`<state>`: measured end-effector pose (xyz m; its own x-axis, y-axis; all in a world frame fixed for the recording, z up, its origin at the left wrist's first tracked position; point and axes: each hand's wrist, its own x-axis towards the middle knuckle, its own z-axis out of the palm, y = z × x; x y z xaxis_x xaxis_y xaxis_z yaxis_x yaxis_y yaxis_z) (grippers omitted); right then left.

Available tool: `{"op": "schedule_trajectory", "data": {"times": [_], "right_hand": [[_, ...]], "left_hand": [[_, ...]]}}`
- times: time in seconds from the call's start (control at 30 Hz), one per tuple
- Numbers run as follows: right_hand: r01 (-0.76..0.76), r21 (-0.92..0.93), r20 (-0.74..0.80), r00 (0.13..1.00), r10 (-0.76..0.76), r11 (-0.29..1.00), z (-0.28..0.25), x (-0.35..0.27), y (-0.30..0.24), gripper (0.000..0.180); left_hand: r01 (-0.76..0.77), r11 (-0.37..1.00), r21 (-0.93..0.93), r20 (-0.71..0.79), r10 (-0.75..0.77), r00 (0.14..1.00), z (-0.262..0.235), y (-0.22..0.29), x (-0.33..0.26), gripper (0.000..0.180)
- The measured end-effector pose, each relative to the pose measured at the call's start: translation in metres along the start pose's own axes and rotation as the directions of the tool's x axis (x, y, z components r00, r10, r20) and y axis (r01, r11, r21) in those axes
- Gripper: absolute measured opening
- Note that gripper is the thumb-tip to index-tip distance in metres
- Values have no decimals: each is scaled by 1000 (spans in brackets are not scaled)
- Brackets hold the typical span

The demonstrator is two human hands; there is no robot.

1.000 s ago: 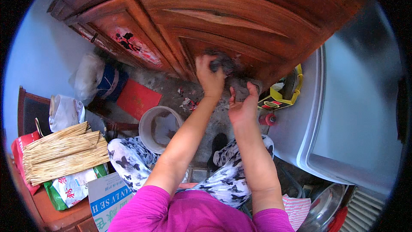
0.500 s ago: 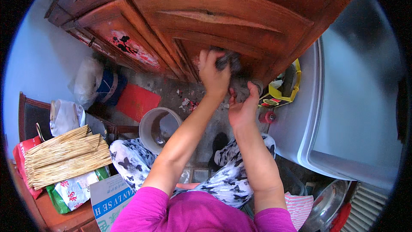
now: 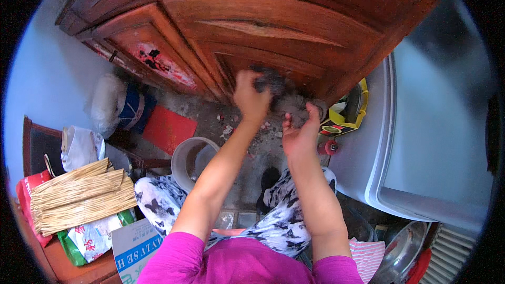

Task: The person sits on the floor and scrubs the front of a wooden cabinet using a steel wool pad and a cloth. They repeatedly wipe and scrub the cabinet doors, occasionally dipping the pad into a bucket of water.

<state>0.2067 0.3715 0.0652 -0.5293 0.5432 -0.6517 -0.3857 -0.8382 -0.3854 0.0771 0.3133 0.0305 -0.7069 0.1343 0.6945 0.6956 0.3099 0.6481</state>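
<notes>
My left hand (image 3: pixel 251 95) is closed around a bunched dark cloth (image 3: pixel 271 83), which is pressed to the lower panel of a reddish-brown wooden cabinet door (image 3: pixel 263 37). Motion blurs the cloth and the fingertips. To the right and a little lower is my right hand (image 3: pixel 301 135), palm turned up, its thumb raised and its fingers curled. A crumpled grey cloth (image 3: pixel 291 106) sits between that thumb and those fingers, just under the cabinet's bottom edge. Part of it merges with the dark floor, so its full outline is hidden.
A pale bucket (image 3: pixel 195 159) stands left of my forearm. Scraps (image 3: pixel 226 130) litter the floor beside a red sheet (image 3: pixel 169 129). At right are a yellow-and-black box (image 3: pixel 342 118), a red bottle (image 3: pixel 329 148) and a large pale panel (image 3: pixel 431 126). Bundled straw-coloured sticks (image 3: pixel 84 194) lie at left.
My left hand and the dark cloth have shifted left and slightly down along the door panel. My right hand has barely moved; more of the grey cloth shows beside it.
</notes>
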Motion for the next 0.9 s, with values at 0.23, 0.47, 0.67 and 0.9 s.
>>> {"op": "schedule_trajectory", "data": {"times": [0.23,0.47,0.67,0.9], "right_hand": [[188,48,-80,980,-184,981,19,-19,-8,37],[400,73,-58,916,-396,914,25,-19,-37,34],[385,99,-26,923,-384,918,21,-10,-37,37],[401,117,-48,916,-398,909,29,-20,-40,31]], "left_hand": [[51,996,-74,-45,-54,998,11,18,-10,34],[100,994,-33,30,-99,995,7,47,7,36],[152,988,12,61,-152,986,17,28,-21,29],[214,975,-52,63,-210,976,17,52,-11,27]]}}
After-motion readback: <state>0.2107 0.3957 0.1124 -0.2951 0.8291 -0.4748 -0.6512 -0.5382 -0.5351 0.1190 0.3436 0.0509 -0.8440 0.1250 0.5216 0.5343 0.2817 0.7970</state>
